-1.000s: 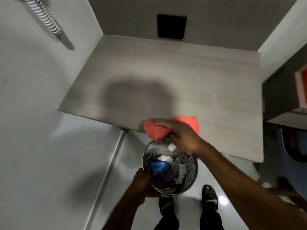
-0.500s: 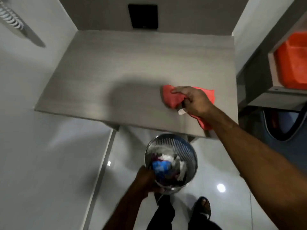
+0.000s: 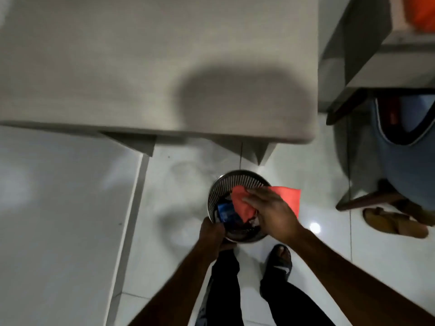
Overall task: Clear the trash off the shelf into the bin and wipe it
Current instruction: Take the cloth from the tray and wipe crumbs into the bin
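Head view is showing me standing over the round silver mesh waste bin (image 3: 217, 192), which I am holding up below the front edge of the pale grey wood-grain shelf (image 3: 141, 67). My left hand (image 3: 211, 234) is gripping the bin's near rim, fingers curled closed around it. My right hand (image 3: 274, 214) is pinching the thin orange-red wiping cloth (image 3: 286, 198) and holding it over the bin's mouth; the fingers are closed on the fabric. I am judging that I am shaking swept scraps off the cloth into the bin. To do this well I should be keeping the cloth's low corner inside the rim, keeping the bin level, and flicking gently so nothing is scattering onto the glossy white tiled floor (image 3: 176, 184).

Inside the bin a blue wrapper (image 3: 224, 211) is lying among white paper scraps. The shelf top is looking bare, though motion blur is hiding fine crumbs. To my right a darker side shelf unit (image 3: 367, 74) is standing close, and a brown sandal (image 3: 393, 222) is lying on the floor near it; my own sandalled foot (image 3: 280, 260) is right under the bin.
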Demonstrator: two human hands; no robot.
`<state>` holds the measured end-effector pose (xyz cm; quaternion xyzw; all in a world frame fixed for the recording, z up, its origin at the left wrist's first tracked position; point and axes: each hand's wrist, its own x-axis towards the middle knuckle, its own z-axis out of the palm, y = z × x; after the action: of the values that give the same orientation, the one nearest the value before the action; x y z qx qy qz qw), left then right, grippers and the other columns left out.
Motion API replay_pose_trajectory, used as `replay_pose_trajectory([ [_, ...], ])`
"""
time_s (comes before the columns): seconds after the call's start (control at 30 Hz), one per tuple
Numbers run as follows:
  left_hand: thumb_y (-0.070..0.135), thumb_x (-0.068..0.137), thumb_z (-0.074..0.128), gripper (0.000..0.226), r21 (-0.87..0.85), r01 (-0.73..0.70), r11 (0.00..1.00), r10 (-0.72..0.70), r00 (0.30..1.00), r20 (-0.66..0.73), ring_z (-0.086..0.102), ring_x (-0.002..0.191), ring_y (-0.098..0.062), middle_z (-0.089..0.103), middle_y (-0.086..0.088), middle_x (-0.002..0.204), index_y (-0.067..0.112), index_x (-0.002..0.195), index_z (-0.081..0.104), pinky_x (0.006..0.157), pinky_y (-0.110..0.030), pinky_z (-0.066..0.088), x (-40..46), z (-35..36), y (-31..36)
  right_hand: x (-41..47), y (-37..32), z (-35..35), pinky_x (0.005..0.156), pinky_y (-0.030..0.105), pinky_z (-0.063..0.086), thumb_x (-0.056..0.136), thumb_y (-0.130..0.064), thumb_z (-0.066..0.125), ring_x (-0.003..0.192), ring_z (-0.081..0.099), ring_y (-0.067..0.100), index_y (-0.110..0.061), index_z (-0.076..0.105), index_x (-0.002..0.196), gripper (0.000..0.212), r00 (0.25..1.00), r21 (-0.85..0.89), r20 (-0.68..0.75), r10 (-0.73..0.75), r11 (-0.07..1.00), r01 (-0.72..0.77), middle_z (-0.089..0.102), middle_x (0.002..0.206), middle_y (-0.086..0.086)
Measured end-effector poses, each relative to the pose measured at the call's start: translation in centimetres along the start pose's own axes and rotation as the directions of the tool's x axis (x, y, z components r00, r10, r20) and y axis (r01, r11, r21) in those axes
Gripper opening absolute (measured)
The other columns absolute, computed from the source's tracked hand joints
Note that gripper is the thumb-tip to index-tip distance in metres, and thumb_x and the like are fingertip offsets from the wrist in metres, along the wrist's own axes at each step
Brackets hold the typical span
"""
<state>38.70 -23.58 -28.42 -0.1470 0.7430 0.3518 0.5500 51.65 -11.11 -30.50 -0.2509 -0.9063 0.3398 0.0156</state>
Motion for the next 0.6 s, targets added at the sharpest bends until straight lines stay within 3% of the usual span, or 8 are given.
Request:
replay_pose_trajectory([
  [0.17, -0.012, 0.089, 0.038, 0.044, -0.048, 0.066, 0.997, -0.067, 0.998, -0.019, 0.067, 0.105, -0.05, 0.066, -0.03, 0.122, 0.001, 0.126, 0.057, 0.089, -0.07, 0.053, 9.1, 4.1, -4.9, -2.0, 7.1, 7.2, 0.113, 0.047, 0.037, 0.072, 0.003, 0.065, 0.13, 0.052, 0.034, -0.009, 0.059, 0.133, 0.062, 0.984, -0.009, -0.029, 0.174, 0.985, -0.174, 0.055, 0.141, 0.017],
  [0.27, -0.015, 0.086, 0.036, 0.049, -0.039, 0.112, 0.993, -0.113, 0.993, -0.025, 0.067, 0.104, -0.05, 0.065, -0.03, 0.122, 0.001, 0.128, 0.055, 0.083, -0.063, 0.057, 14.2, 5.6, -6.8, -2.1, 9.8, 11.0, 0.119, 0.042, 0.027, 0.076, -0.002, 0.061, 0.138, 0.044, 0.031, -0.009, 0.049, 0.141, 0.066, 0.97, 0.004, -0.026, 0.242, 0.97, -0.242, 0.048, 0.147, 0.016],
  [0.4, -0.007, 0.094, 0.036, 0.043, 0.01, 0.128, 0.992, -0.128, 0.992, -0.005, 0.066, 0.107, -0.046, 0.063, -0.026, 0.126, 0.004, 0.131, 0.053, 0.073, -0.055, 0.061, 19.6, 6.5, -7.3, -1.9, 11.8, 15.4, 0.119, 0.043, 0.027, 0.083, -0.005, 0.056, 0.139, 0.042, 0.033, -0.005, 0.045, 0.142, 0.06, 0.954, 0.005, -0.067, 0.292, 0.956, -0.292, 0.046, 0.148, 0.02],
  [0.53, -0.005, 0.096, 0.036, 0.041, 0.112, 0.138, 0.984, -0.141, 0.99, 0.022, 0.065, 0.112, -0.044, 0.059, -0.025, 0.132, 0.004, 0.134, 0.048, 0.089, -0.058, 0.058, 21.7, 5.9, -6.8, -1.6, 12.5, 18.4, 0.121, 0.039, 0.017, 0.09, -0.008, 0.058, 0.145, 0.032, 0.029, -0.007, 0.035, 0.148, 0.063, 0.934, 0.008, -0.053, 0.353, 0.936, -0.353, 0.036, 0.155, 0.017],
  [0.6, -0.006, 0.095, 0.04, 0.041, 0.174, 0.148, 0.974, -0.157, 0.987, 0.04, 0.065, 0.112, -0.044, 0.058, -0.027, 0.133, 0.001, 0.135, 0.047, 0.089, -0.058, 0.058, 21.6, 5.0, -6.3, -1.6, 11.9, 18.6, 0.122, 0.038, 0.016, 0.088, -0.01, 0.061, 0.147, 0.028, 0.028, -0.008, 0.029, 0.151, 0.07, 0.925, 0.017, -0.019, 0.379, 0.925, -0.379, 0.031, 0.158, 0.016],
])
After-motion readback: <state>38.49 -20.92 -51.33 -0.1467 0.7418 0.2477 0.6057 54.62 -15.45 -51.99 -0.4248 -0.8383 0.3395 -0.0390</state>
